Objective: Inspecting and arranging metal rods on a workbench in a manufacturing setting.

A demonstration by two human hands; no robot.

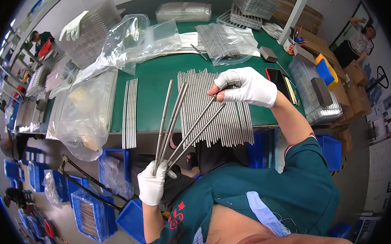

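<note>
Gloved in white, the left hand [152,184] is closed around the lower ends of several thin metal rods [164,126], which spread upward from it like a fan. This hand is in front of the body, just below the near edge of the green table [155,77]. The right hand [247,88], whose white glove leaves the tips of the thumb and forefinger bare, is above the table and pinches the upper end of one rod [198,120] of this fan, with the fingers narrow. So the held rods lie between the two hands, tilted at different angles.

Behind the held rods and under the right hand, a wide row of similar rods [231,122] lies side by side, its lower ends reaching past the table edge. A narrow group of rods [130,112] lies apart, to the left. To the right of the right hand there is a smartphone [278,81] with a red edge. Farther back, a clear plastic bag [221,43] covers more rods, and a dark grey block [268,54] stands near it.
</note>
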